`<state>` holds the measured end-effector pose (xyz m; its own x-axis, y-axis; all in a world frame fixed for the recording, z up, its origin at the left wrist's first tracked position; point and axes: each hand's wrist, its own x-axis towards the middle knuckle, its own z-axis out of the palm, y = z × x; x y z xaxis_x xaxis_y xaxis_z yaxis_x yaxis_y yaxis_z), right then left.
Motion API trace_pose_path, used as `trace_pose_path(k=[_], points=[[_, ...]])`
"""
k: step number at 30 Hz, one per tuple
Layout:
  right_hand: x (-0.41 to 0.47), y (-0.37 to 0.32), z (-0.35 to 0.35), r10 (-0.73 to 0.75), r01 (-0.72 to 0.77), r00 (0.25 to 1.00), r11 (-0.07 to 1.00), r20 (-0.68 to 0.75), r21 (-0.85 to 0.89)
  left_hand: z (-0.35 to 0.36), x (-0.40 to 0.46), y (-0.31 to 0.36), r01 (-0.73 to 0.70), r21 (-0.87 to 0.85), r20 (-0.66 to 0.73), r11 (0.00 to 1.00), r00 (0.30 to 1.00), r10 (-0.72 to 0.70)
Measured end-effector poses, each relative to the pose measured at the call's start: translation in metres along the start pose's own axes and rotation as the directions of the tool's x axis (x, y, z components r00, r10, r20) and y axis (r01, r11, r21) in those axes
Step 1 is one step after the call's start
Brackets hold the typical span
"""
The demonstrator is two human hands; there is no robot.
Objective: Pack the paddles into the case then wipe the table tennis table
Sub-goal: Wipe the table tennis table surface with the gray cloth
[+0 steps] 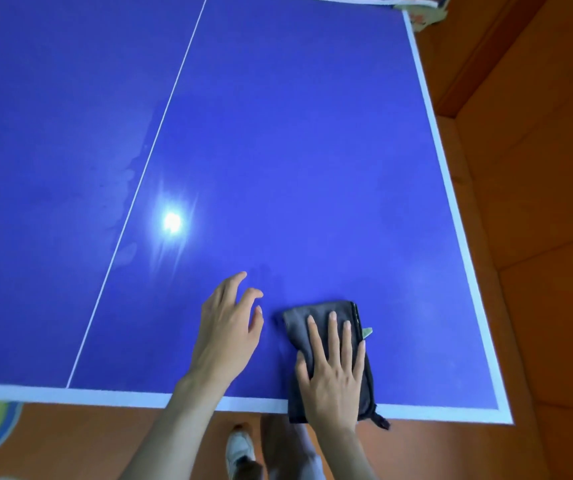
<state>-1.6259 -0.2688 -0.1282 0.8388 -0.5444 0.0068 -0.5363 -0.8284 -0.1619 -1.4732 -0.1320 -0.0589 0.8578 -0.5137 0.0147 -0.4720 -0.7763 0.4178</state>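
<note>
Grey cloth (300,327) under right hand's flat fingers (332,336)

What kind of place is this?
Likely an indoor games or sports room: a blue table tennis table with white lines, its net at the far edge, and orange flooring.

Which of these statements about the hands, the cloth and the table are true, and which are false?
1. The right hand lies flat on the cloth. True.
2. The left hand grips the cloth. False: it holds nothing and is beside the cloth.
3. The cloth hangs over the near edge of the table. True.
4. A paddle lies on the table. False: none is in view.
</note>
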Motion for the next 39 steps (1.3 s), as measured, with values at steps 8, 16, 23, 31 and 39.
trace_pose_path(k=[8, 16, 23, 31, 39], points=[[0.037, -0.001, 0.002, 0.024, -0.024, 1.0, 1.0, -0.009, -0.006, -0.002, 0.019, 0.004, 0.004, 0.006, -0.042, 1.0, 0.999, -0.004], [0.177, 0.008, 0.006, 0.008, -0.008, 0.999, 1.0, -0.048, 0.001, 0.024, 0.092, 0.023, 0.049, 0.043, 0.005, 0.998, 0.999, -0.05], [0.33, 0.02, 0.013, 0.001, -0.002, 0.999, 1.0, -0.049, -0.023, 0.053, 0.168, 0.04, 0.09, 0.002, -0.021, 0.996, 0.996, -0.09], [0.512, 0.019, 0.018, -0.034, 0.035, 0.996, 0.999, -0.077, 0.013, 0.08, 0.257, 0.05, 0.145, -0.013, -0.066, 0.989, 0.987, -0.146], [0.626, 0.02, 0.013, -0.103, 0.103, 0.995, 0.994, -0.008, 0.022, 0.092, 0.298, 0.065, 0.132, -0.034, -0.086, 0.991, 0.987, -0.135]])
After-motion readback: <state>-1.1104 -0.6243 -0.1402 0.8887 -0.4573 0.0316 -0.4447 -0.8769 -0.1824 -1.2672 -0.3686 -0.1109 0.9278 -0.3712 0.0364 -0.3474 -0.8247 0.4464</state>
